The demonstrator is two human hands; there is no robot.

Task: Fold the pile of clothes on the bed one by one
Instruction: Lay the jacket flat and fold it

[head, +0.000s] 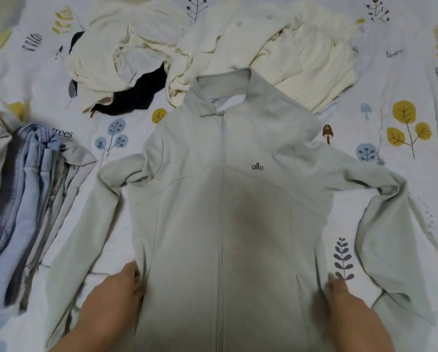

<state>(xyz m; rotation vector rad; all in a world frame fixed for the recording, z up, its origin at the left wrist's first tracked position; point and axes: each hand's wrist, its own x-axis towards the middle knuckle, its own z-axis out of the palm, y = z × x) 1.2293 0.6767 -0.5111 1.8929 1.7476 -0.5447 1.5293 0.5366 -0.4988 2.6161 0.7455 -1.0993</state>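
A pale green zip jacket (223, 212) is lying front-up and zipped on the bed (403, 102), sleeves spread. The left hand (116, 295) and right hand (344, 303) are each gripping a side edge near the hem, fingers curled around the fabric. The unfolded clothes pile (162, 54) is sitting beyond the collar; folded clothes (27, 199) are lying to the left.

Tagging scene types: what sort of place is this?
Probably a bedroom at home: a white bedsheet printed with trees and mushrooms, a heap of cream clothes, and a pale grey-green zip jacket spread out.
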